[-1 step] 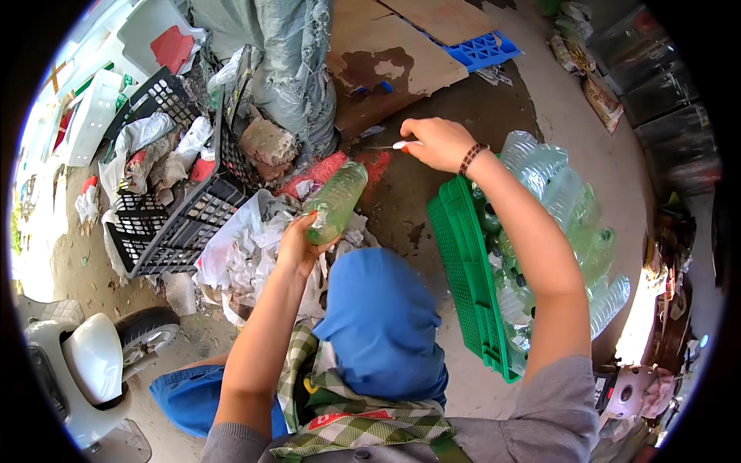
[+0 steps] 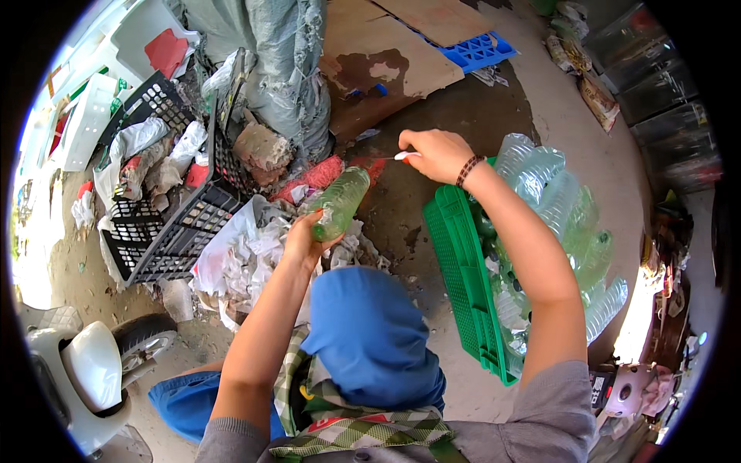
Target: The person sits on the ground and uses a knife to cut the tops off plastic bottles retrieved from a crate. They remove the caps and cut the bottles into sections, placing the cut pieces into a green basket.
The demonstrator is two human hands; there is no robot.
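My left hand is wrapped round the near end of a greenish clear plastic bottle, which tilts away up and to the right. A whitish patch shows on the bottle's side near my fingers. My right hand is closed on the white handle of a thin-shafted tool. Its slim shaft points left toward the bottle's far end; whether the tip touches is too small to tell. Beside my right forearm stands a green plastic crate with several clear and green bottles heaped at it.
White scraps lie on the ground beyond my knees. A tilted black crate holds rubbish at the left, by a large grey sack. Flattened cardboard lies at the far side; a white scooter stands near left.
The bottle has shifted slightly nearer and turned a little, baring the whitish patch. The tool in my right hand has dropped a little toward the bottle's far end.
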